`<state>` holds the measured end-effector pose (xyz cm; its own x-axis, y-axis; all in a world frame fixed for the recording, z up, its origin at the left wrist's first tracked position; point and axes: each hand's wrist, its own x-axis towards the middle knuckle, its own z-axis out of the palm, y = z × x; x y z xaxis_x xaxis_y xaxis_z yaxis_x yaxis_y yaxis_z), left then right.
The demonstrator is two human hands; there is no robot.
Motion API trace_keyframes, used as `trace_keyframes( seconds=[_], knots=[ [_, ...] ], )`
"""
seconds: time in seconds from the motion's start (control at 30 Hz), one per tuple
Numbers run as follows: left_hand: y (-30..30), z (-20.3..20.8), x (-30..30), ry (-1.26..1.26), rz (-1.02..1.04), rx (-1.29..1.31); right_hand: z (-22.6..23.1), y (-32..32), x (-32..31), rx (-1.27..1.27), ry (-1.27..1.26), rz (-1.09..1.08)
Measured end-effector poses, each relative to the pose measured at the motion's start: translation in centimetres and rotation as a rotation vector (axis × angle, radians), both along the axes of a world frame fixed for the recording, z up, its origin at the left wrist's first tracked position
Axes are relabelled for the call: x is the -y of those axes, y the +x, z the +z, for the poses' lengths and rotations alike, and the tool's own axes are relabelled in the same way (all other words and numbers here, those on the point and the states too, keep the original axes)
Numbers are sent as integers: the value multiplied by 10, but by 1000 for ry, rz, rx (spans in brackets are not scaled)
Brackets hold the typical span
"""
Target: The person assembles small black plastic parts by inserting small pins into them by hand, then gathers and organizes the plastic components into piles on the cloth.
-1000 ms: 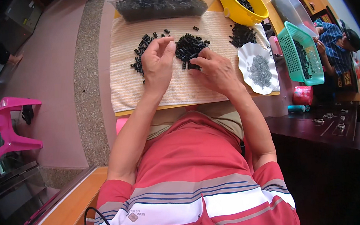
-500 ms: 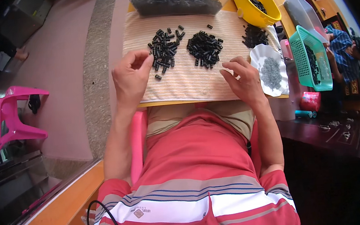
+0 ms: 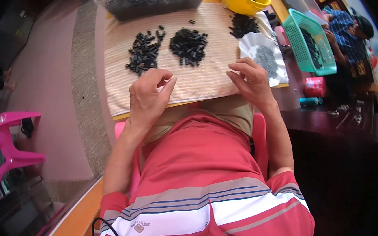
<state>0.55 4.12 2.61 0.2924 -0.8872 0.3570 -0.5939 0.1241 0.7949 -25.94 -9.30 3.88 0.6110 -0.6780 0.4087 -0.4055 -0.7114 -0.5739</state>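
My left hand (image 3: pixel 148 94) is closed, its thumb and forefinger curled toward each other below the left pile of small black cylindrical pieces (image 3: pixel 144 54). Anything between those fingertips is too small to make out. Opposite it, my right hand (image 3: pixel 254 81) is also closed in a pinch pointing left, near the white fluted dish (image 3: pixel 248 45) of tiny grey bits (image 3: pixel 265 59). What its fingertips hold cannot be made out. A rounder pile of black pieces (image 3: pixel 188 47) lies between and beyond my hands on the striped cloth (image 3: pixel 199 83).
At the far edge stand a clear bin (image 3: pixel 154 6) and a yellow basin (image 3: pixel 259 0), both with black pieces. A dark heap (image 3: pixel 243 25) lies before the basin. To the right are a green basket (image 3: pixel 299 47) and a seated person (image 3: pixel 343 28). A pink stool (image 3: pixel 13 138) stands left.
My left hand has drawn away from the left black pile, rightward and nearer to me, toward my right hand. The whole view has shifted, so things appear farther left.
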Motion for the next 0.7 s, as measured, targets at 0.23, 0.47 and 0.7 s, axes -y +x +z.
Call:
trace_keyframes(
  seconds=[0.23,0.47,0.7],
  knots=[
    [-22,2,9,-16,-130,-72,6,-25,2,33,-6,-36],
    [-23,-1,16,39,-104,-100,12,-40,16,58,15,-64],
    [-17,-10,18,45,-65,19,16,-40,19,-25,-21,-89]
  ],
)
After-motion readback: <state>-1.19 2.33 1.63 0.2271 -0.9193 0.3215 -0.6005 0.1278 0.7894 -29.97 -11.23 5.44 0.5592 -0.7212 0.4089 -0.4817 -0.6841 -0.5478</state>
